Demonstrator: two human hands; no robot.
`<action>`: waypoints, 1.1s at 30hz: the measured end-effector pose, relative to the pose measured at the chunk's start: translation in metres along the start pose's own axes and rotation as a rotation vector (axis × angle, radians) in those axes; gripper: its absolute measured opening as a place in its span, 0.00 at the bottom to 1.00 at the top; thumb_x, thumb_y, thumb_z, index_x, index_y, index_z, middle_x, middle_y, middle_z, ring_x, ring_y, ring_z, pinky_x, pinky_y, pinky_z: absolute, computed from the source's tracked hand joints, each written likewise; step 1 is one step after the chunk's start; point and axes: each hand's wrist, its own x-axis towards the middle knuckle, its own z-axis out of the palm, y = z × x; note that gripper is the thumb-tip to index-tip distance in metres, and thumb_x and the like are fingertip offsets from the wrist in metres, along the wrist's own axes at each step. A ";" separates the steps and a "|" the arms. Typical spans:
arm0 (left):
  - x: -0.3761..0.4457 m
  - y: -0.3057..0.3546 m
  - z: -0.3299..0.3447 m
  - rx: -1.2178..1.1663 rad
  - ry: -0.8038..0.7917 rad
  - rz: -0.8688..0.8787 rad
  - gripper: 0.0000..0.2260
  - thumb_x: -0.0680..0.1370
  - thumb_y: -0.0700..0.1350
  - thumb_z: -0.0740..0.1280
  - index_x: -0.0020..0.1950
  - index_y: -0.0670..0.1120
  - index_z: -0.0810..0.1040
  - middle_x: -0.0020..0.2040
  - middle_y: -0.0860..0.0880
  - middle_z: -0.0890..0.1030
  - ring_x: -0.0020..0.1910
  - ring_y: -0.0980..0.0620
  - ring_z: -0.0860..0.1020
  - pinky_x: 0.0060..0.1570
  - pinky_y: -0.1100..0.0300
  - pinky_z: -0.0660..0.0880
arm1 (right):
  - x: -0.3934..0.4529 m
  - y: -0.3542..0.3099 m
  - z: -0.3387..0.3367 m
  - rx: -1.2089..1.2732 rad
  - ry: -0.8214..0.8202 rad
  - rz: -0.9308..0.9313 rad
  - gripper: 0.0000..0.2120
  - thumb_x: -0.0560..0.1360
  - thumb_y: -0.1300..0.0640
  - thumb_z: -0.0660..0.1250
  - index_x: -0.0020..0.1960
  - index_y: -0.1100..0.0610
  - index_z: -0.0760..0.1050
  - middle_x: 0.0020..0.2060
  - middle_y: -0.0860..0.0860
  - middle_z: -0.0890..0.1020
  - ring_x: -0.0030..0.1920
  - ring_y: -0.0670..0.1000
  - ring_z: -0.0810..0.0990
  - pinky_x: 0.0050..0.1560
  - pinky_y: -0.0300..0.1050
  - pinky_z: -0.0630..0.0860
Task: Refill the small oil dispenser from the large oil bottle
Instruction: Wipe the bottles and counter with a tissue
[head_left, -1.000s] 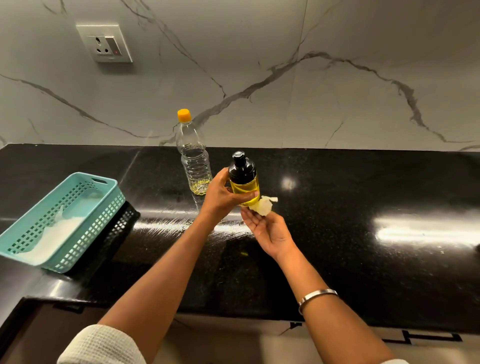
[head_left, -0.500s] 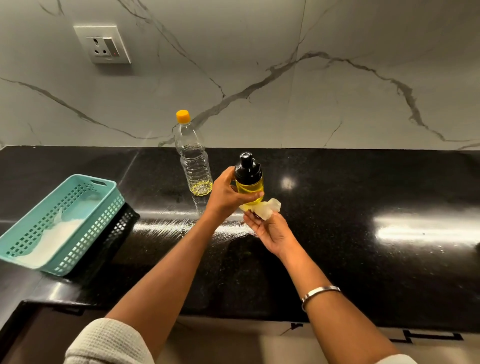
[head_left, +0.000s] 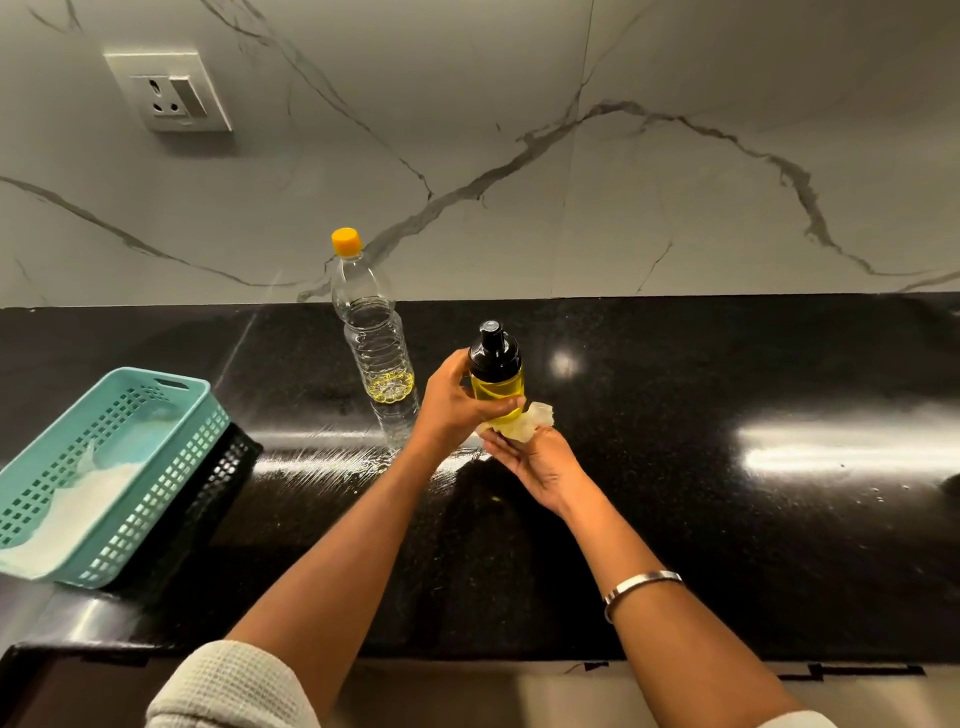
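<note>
A: Where does the job stand?

B: Judging by levels, the pouring looks done; the small oil dispenser (head_left: 496, 382) shows yellow oil up to its black pump top, which is on, while the large oil bottle (head_left: 375, 332) stands capped in orange on the black counter (head_left: 727, 519) just behind and left of it, with only a shallow yellow layer at its base

A: And the hands?

B: The left hand (head_left: 457, 402) grips the dispenser round its glass body, holding it upright above the counter; the right hand (head_left: 535, 462) sits under its base, fingers cupping a crumpled pale tissue (head_left: 524, 421) against the bottom; I'd call this the wipe-down step, clearing drips off the glass

A: What comes next, you reckon?

B: Probably finishing the wipe, then setting the dispenser down upright; oily glass may slip, so the left grip should stay firm until the base meets the counter; the tissue needs somewhere to go, perhaps the teal basket (head_left: 171, 387) at the far left, which has something white in it; I can't tell what
</note>
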 end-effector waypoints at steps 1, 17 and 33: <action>0.002 -0.002 0.000 0.010 0.013 0.000 0.28 0.61 0.45 0.82 0.58 0.48 0.77 0.54 0.51 0.80 0.53 0.55 0.79 0.52 0.53 0.80 | 0.000 0.000 -0.003 -0.047 0.010 -0.006 0.08 0.78 0.69 0.61 0.52 0.65 0.77 0.40 0.58 0.85 0.40 0.50 0.85 0.48 0.43 0.82; 0.044 -0.039 0.018 0.076 0.185 -0.111 0.26 0.63 0.46 0.81 0.57 0.52 0.75 0.52 0.56 0.76 0.50 0.62 0.75 0.48 0.72 0.67 | 0.014 0.000 -0.040 -0.124 0.200 -0.141 0.10 0.78 0.72 0.59 0.54 0.64 0.74 0.49 0.62 0.80 0.46 0.56 0.82 0.43 0.40 0.82; 0.073 -0.075 0.029 0.063 0.172 -0.128 0.25 0.64 0.45 0.80 0.55 0.55 0.73 0.53 0.56 0.76 0.52 0.60 0.74 0.54 0.61 0.72 | 0.041 0.010 -0.040 -0.378 0.271 -0.137 0.05 0.75 0.68 0.67 0.47 0.59 0.78 0.42 0.55 0.81 0.42 0.49 0.79 0.43 0.39 0.76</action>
